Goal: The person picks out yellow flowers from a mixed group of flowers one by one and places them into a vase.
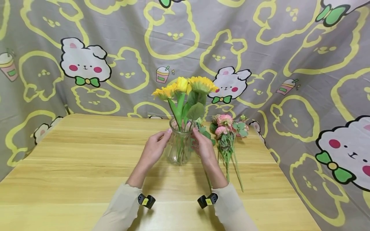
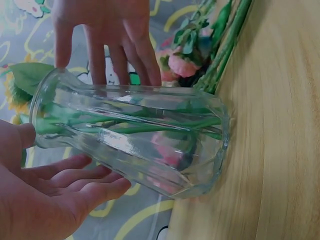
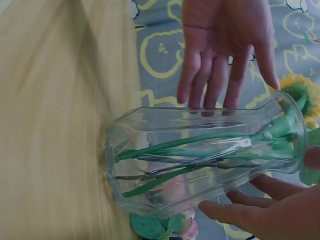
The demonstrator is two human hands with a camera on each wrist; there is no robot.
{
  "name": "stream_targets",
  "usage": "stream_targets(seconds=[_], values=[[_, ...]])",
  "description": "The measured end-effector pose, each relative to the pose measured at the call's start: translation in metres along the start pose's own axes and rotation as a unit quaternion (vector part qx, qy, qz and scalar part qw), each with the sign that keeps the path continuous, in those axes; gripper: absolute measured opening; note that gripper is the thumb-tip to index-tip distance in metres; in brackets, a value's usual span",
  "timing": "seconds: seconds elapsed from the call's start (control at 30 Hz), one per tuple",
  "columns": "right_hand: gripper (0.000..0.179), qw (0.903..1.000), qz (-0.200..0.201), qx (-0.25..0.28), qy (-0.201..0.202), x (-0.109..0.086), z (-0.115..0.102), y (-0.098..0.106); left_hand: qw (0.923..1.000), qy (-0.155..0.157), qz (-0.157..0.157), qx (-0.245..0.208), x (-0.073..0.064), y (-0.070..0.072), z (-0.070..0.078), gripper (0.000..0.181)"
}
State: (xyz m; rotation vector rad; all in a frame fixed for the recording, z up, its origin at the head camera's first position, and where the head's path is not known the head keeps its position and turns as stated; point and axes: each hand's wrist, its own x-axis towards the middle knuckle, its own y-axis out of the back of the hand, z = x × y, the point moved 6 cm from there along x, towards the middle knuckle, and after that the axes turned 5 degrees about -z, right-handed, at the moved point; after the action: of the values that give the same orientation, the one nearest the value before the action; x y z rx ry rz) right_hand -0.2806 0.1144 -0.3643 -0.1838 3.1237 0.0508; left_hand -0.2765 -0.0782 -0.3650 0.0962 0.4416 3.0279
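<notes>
A clear glass vase (image 1: 179, 155) stands upright on the table, holding yellow sunflowers (image 1: 202, 85) and a yellow tulip (image 1: 182, 84). Their green stems (image 2: 150, 129) show through the glass in both wrist views. On the vase's left side, my left hand (image 1: 156, 146) has its thumb at the rim and its fingers extended along the glass. My right hand (image 1: 204, 148) mirrors it on the other side, thumb by the rim, fingers nearly straight beside the wall. Neither hand's fingers curl round the vase.
Pink flowers (image 1: 224, 120) with long green stems lie on the wooden table (image 1: 86, 166), right of the vase and partly behind my right hand. A grey patterned curtain (image 1: 130, 29) hangs behind the table and along its sides.
</notes>
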Motion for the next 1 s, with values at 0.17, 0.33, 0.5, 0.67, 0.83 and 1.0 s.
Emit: stream_targets(seconds=[0.17,0.33,0.5,0.67,0.83,1.0], values=[[0.075,0.9993,-0.021,-0.032,-0.003,0.0028,-0.0008,0.0004,0.9998,0.004,-0.022,-0.001,0.0001,-0.0001,-0.0026,0.063],[0.081,0.9984,-0.019,-0.052,-0.002,0.0042,0.0001,0.0016,0.9991,0.001,-0.042,0.002,0.0,-0.0007,-0.005,0.054],[0.08,0.9972,-0.014,-0.073,0.0,0.0034,-0.001,0.0035,0.9984,-0.002,-0.057,0.003,-0.0002,-0.0017,-0.0065,0.048],[0.073,0.9924,-0.011,-0.122,-0.012,-0.0004,-0.0059,0.0059,0.9967,-0.009,-0.08,0.01,-0.0015,-0.0025,-0.0045,0.049],[0.06,0.9879,-0.048,-0.144,-0.032,-0.0042,-0.0087,0.0045,0.9949,-0.009,-0.099,0.018,-0.0017,-0.0028,-0.0045,0.047],[0.051,0.9875,-0.077,-0.132,-0.039,-0.0047,-0.0041,0.0052,0.9951,-0.002,-0.098,0.002,0.0003,-0.0051,-0.0057,0.046]])
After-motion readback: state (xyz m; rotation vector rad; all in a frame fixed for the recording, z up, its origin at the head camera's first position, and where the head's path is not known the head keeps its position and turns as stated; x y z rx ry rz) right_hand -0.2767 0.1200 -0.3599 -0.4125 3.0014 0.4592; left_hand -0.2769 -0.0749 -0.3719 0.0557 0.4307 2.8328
